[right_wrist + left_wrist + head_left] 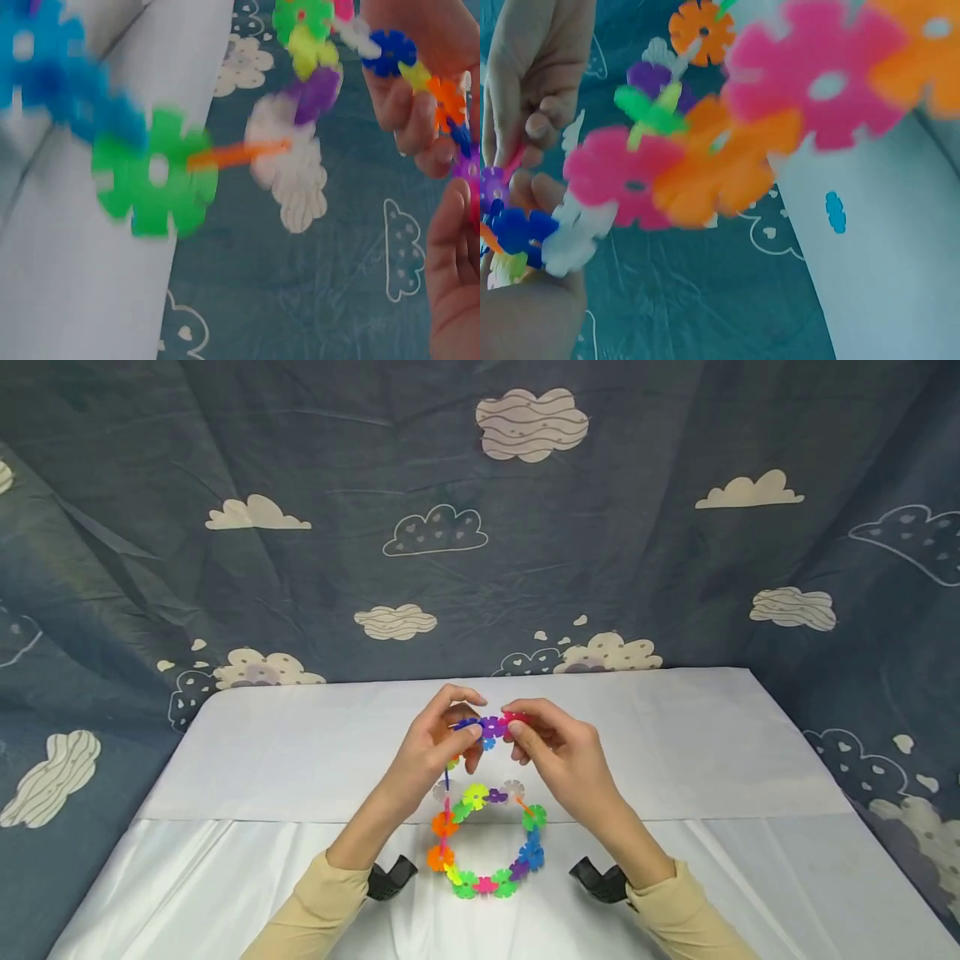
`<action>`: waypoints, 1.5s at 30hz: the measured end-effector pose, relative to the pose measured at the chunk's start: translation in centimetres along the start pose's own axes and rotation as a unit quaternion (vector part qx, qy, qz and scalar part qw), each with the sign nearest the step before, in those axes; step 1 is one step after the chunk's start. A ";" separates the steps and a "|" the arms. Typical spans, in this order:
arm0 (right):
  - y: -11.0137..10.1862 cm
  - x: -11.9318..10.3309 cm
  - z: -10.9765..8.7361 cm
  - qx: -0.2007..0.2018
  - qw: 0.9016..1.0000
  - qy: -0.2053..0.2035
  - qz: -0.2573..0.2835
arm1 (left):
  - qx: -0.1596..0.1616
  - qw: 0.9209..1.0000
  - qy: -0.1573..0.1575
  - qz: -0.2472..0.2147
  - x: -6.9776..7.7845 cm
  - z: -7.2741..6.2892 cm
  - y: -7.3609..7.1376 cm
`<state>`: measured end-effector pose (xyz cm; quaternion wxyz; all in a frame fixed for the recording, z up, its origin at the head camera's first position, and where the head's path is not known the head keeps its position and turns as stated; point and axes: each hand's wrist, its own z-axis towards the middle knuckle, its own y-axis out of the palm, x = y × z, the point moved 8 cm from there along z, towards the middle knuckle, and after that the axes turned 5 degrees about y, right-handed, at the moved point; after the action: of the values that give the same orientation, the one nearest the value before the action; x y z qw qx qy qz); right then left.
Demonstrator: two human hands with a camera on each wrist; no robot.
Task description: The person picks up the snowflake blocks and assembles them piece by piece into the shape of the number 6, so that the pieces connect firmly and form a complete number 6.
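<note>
My left hand pinches the dark blue interlocking flower discs at the end of a colourful chain, thumb against them. Across from it, my right hand pinches a pink flower disc between thumb and fingertips. Between the hands, a purple flower disc joins the pink one to the blue. From the left hand the chain hangs down into a ring of orange, green, pink, yellow, blue, purple and clear discs. In the left wrist view its nearer discs, such as a pink one, look blurred.
A white cloth-covered table lies below the hands. One blue flower disc lies on it in the left wrist view. Behind stands a dark curtain with cloud prints. Black wrist mounts sit by both sleeves.
</note>
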<state>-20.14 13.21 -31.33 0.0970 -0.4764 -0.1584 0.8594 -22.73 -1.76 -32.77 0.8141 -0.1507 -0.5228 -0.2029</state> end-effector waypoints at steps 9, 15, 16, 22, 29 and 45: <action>1.6 1.8 2.1 -0.131 0.984 0.086 0.084 | -0.020 0.992 -0.112 0.047 -2.2 0.7 -2.0; 3.1 8.4 3.4 -0.221 0.960 0.140 0.098 | -0.001 0.989 -0.131 0.070 -2.7 0.9 -3.3; 3.2 9.5 3.7 -0.225 0.959 0.150 0.082 | 0.002 0.989 -0.133 0.072 -2.8 0.9 -3.4; 4.4 15.4 4.8 -0.235 0.948 0.190 -0.101 | 0.010 0.990 -0.122 0.072 -2.6 0.7 -3.5; 7.3 16.9 5.1 -0.301 0.916 0.154 -0.217 | 0.016 0.991 -0.115 0.065 -2.8 0.6 -4.1; 4.8 14.3 3.4 -0.196 0.952 0.209 -0.112 | 0.033 0.993 -0.116 0.009 -3.1 0.0 -4.6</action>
<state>-30.68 12.64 -42.69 0.1282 -0.6342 -0.3517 0.6765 -26.08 -5.29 -35.42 0.7541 -0.1512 -0.6190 -0.1589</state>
